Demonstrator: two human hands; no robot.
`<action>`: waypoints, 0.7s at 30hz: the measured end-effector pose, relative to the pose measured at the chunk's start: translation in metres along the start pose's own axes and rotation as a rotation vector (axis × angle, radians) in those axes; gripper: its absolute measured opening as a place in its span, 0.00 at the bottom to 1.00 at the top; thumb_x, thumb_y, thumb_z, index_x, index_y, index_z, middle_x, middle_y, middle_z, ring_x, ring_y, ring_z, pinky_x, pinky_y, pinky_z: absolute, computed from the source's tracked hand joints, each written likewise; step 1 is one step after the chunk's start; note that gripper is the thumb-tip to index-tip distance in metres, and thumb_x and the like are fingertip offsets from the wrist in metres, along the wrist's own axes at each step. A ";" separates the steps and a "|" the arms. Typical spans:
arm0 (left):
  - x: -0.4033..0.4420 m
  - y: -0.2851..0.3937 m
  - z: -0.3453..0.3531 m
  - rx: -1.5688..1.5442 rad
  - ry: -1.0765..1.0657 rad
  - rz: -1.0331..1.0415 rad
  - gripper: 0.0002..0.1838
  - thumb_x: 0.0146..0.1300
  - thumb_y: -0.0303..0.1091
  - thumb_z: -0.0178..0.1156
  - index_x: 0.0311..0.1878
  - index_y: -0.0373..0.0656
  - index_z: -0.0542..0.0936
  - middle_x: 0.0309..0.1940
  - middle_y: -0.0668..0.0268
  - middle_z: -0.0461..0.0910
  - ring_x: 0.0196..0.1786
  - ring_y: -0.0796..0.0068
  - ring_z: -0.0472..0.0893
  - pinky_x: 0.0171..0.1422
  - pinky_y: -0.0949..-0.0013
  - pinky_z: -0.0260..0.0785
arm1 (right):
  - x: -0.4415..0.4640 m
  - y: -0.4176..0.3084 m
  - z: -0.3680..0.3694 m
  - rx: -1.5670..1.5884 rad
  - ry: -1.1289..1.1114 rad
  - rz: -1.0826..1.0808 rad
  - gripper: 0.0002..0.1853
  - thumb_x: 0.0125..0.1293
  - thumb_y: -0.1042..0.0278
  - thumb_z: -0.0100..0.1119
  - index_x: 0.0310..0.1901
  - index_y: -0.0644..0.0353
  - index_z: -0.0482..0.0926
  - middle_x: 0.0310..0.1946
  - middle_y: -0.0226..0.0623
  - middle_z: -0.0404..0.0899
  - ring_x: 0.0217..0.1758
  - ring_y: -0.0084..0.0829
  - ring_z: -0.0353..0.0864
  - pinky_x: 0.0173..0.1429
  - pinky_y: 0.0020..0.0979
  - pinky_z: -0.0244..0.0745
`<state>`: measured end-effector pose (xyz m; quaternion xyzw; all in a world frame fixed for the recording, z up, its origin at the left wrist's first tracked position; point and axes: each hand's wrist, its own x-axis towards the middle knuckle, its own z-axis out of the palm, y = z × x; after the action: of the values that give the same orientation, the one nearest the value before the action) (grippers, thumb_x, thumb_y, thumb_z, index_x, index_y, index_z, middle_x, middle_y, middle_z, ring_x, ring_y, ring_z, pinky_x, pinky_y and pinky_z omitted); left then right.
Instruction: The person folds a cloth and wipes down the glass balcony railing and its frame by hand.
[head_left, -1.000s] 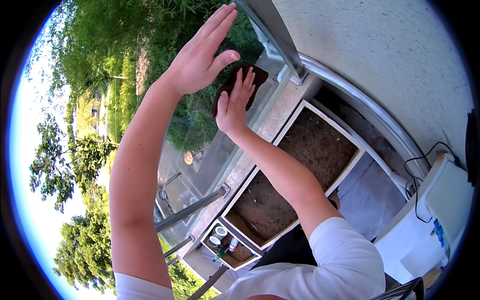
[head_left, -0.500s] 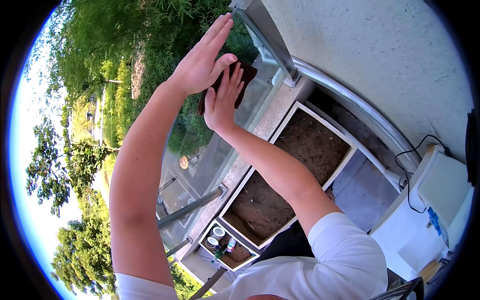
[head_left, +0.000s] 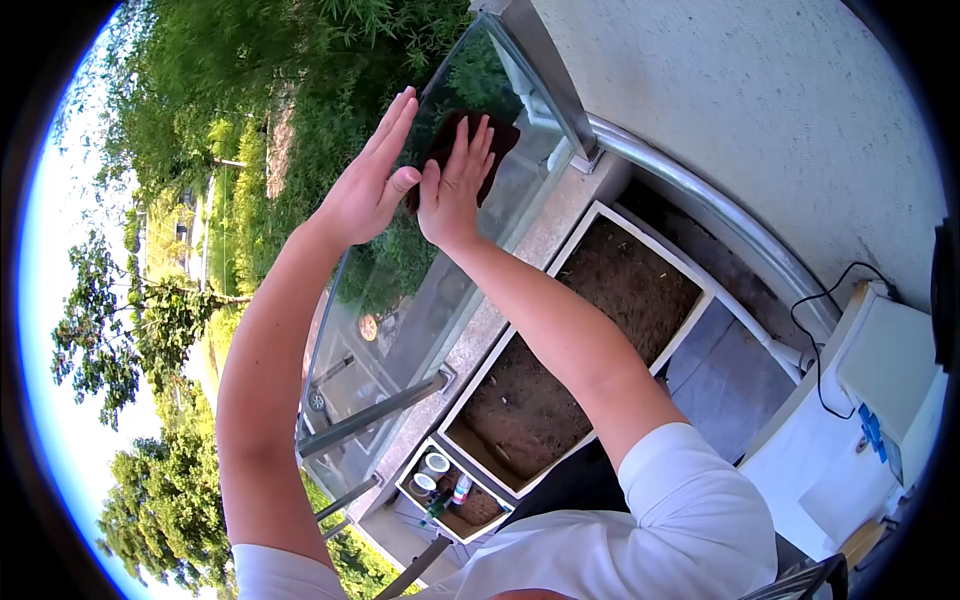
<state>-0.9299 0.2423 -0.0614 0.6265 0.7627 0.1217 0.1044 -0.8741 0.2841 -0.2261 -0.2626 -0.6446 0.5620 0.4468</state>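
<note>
Clearly, the dark brown cloth (head_left: 507, 138) is the darkest thing near the hands; it looks almost black in its middle, with a little reddish tone. It lies against the glass panel (head_left: 525, 185), in the far part of the railing, and its outline is soft and uneven. One rounded corner comes out to the right of the fingers, and a narrower part shows to the left, below the thumb. The right hand (head_left: 450, 205) is flat upon this cloth, with the fingers stretched and a little separated; it presses the cloth and does not grip it.

To the left, the left hand (head_left: 362, 198) is open and holds nothing. Its fingers are straight and close together, and its thumb points away from them, near the right thumb. I cannot tell if this hand touches the glass.

A metal post (head_left: 552, 80) stands to the right of the cloth. On the nearer side I see a large planter (head_left: 655, 250) with brown soil, and at its left a small planter (head_left: 414, 462) with two white round containers (head_left: 437, 463).
</note>
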 end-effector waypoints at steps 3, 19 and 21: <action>0.000 -0.005 0.006 0.029 0.008 -0.011 0.47 0.79 0.65 0.42 0.86 0.40 0.45 0.87 0.51 0.44 0.88 0.51 0.46 0.87 0.55 0.46 | 0.002 -0.001 0.000 -0.010 0.011 0.002 0.40 0.79 0.51 0.41 0.83 0.64 0.43 0.84 0.64 0.35 0.87 0.65 0.33 0.84 0.66 0.28; 0.000 -0.012 0.012 -0.005 0.054 0.003 0.63 0.64 0.80 0.51 0.85 0.36 0.50 0.86 0.49 0.48 0.87 0.49 0.50 0.87 0.53 0.47 | 0.004 -0.041 0.013 -0.024 0.055 0.004 0.40 0.78 0.54 0.46 0.84 0.61 0.43 0.85 0.62 0.33 0.88 0.64 0.30 0.84 0.67 0.27; 0.000 -0.011 0.012 -0.041 0.070 -0.016 0.64 0.63 0.81 0.53 0.84 0.34 0.51 0.85 0.47 0.50 0.86 0.49 0.52 0.86 0.54 0.47 | 0.003 -0.046 0.014 -0.037 0.059 0.004 0.40 0.78 0.54 0.47 0.84 0.61 0.44 0.85 0.61 0.34 0.88 0.62 0.30 0.84 0.66 0.27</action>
<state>-0.9365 0.2409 -0.0762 0.6136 0.7681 0.1584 0.0917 -0.8798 0.2692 -0.1802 -0.2890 -0.6409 0.5428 0.4595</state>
